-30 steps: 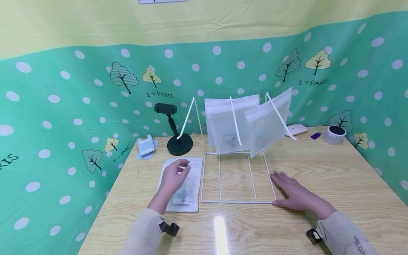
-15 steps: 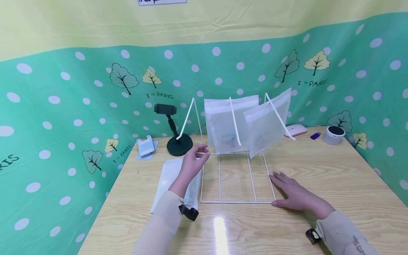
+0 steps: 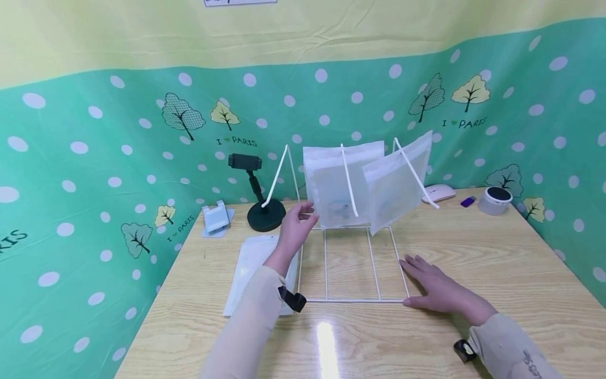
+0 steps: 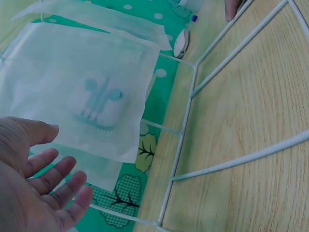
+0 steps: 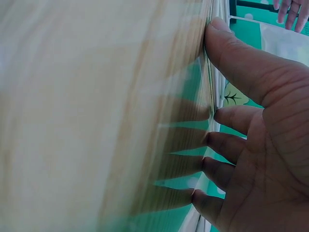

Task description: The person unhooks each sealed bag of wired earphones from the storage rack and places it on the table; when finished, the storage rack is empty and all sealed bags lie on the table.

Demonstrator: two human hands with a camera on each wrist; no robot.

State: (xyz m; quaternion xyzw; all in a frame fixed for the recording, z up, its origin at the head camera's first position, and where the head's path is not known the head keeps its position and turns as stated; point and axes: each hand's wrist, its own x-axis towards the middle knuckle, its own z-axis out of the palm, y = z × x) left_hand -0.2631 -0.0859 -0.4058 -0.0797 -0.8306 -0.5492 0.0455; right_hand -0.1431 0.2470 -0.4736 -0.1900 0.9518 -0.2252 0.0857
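My left hand (image 3: 294,229), its fingers loosely bent and holding nothing, is beside the lower left corner of the hanging white translucent bags (image 3: 343,173). In the left wrist view, earphones (image 4: 99,99) show through the front bag (image 4: 53,58), with the hand (image 4: 48,188) just below it. These bags hang between the upright bars of a white wire rack (image 3: 350,300). Another bag (image 3: 400,179) leans at the rack's right bar. On the table my right hand (image 3: 435,287) rests with fingers extended, fingertips at the rack's right base wire. A flat white bag (image 3: 251,268) lies under my left forearm.
Behind the left arm stand a black phone stand (image 3: 265,217) and a small white holder (image 3: 216,217). At the back right are a pale mouse (image 3: 439,192), a small purple item (image 3: 468,201) and a round white device (image 3: 495,201). A patterned green curtain (image 3: 142,173) backs the table.
My left hand has moved right and away from me, from over the flat bag to the hanging bags. My right hand and the rack have stayed put.
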